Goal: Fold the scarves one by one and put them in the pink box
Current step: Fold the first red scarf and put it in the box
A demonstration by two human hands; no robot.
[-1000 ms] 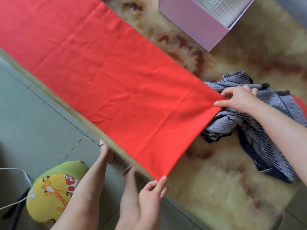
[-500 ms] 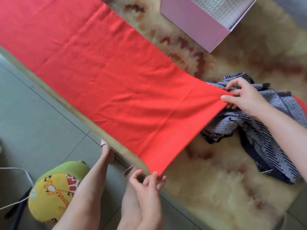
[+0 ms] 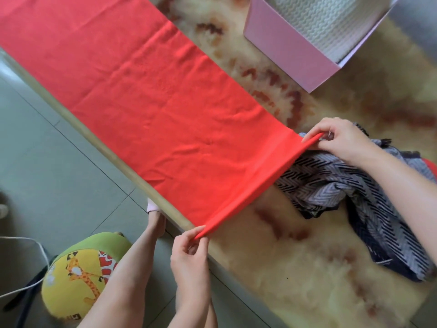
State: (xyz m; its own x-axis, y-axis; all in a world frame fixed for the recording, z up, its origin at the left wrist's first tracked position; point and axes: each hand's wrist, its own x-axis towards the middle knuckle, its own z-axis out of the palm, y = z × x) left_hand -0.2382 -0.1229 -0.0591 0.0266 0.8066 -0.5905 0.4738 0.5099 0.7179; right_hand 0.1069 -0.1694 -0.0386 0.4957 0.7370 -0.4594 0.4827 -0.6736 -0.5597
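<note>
A long red scarf (image 3: 146,98) lies spread flat along the table's near edge, running from the upper left to the lower middle. Its near end is lifted off the surface. My left hand (image 3: 189,259) pinches the lower corner of that end, and my right hand (image 3: 343,140) pinches the upper corner. A crumpled blue-and-white zigzag scarf (image 3: 331,183) lies under and beside my right hand. The pink box (image 3: 290,46) stands open at the top right with a white knitted scarf (image 3: 324,17) inside.
A fluffy cream and brown cover (image 3: 295,268) lies over the table. Below the table edge, a round yellow and green giraffe stool (image 3: 78,278) stands on the grey tiled floor (image 3: 47,176), with a white cable (image 3: 28,242) beside it. A small red item (image 3: 431,166) peeks out at the right edge.
Both hands have gripped the red scarf's end corners and raised them off the table, so the end now curls upward. The left hand moved up from below the table edge.
</note>
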